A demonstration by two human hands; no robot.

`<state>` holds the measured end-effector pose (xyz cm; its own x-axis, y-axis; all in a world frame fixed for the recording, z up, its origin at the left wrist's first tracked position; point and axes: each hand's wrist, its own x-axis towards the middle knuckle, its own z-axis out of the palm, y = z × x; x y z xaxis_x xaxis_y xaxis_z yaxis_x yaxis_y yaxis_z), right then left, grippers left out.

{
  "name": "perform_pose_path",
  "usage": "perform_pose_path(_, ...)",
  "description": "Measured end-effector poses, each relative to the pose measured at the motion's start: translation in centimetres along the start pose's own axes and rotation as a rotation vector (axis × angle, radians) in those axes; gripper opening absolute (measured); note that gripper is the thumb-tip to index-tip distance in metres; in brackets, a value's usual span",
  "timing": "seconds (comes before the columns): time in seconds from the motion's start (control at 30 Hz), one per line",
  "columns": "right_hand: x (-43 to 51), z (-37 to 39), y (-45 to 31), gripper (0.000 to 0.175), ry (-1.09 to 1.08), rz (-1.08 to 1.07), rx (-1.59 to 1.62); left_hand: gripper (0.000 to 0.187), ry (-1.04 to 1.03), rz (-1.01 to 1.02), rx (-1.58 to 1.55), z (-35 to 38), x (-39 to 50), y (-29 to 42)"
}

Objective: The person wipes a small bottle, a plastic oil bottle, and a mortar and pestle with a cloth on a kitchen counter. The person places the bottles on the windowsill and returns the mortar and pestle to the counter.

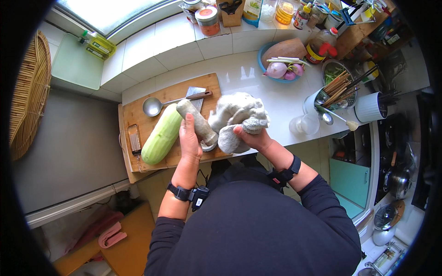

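My left hand (190, 138) grips a grey stone pestle (197, 120), tilted with its flared end towards me, over the front of a wooden cutting board (138, 110). Bunched in my right hand (253, 138) is a grey-white cloth (241, 110), right beside the pestle. A round pale thing (208, 148) shows partly under the pestle's lower end; I cannot tell what it is. To the left of my left hand lies a long pale green gourd (162, 136). A metal ladle (152, 106) with a brown handle rests behind it, across a metal blade (195, 92).
A phone (134, 139) lies at the board's left side. A blue basin (262, 63) holds red onions (276, 70) and a large brown vegetable (285, 51). On the right stand a clear container (304, 124) and a utensil holder (311, 101) with chopsticks. Jars (208, 22) line the ledge.
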<state>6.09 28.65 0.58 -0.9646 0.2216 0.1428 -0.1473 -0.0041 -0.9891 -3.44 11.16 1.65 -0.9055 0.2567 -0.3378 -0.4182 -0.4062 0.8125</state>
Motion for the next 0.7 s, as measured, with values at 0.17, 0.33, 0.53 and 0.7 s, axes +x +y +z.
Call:
perform_pose_path(0.17, 1.5, 3.9, -0.3, 0.064, 0.036, -0.050, -0.091, 0.032, -0.270, 0.276, 0.375, 1.3, -1.1, -1.7)
perform_pose_path(0.33, 2.0, 3.9, -0.5, 0.048, 0.038, 0.112, 0.130, 0.042, -0.362, 0.225, 0.360, 1.3, -1.2, -1.2)
perform_pose_path(0.53, 3.1, 2.6, 0.1, 0.043, 0.213, 0.241, 0.302, 0.052, -0.371, 0.050, 0.165, 1.6, -1.2, -0.7)
perform_pose_path(0.7, 3.3, 0.9, 0.2, 0.061, 0.130, 0.498, 0.793, 0.053, -0.256, 0.080, 0.118, 0.9, -0.3, -0.5)
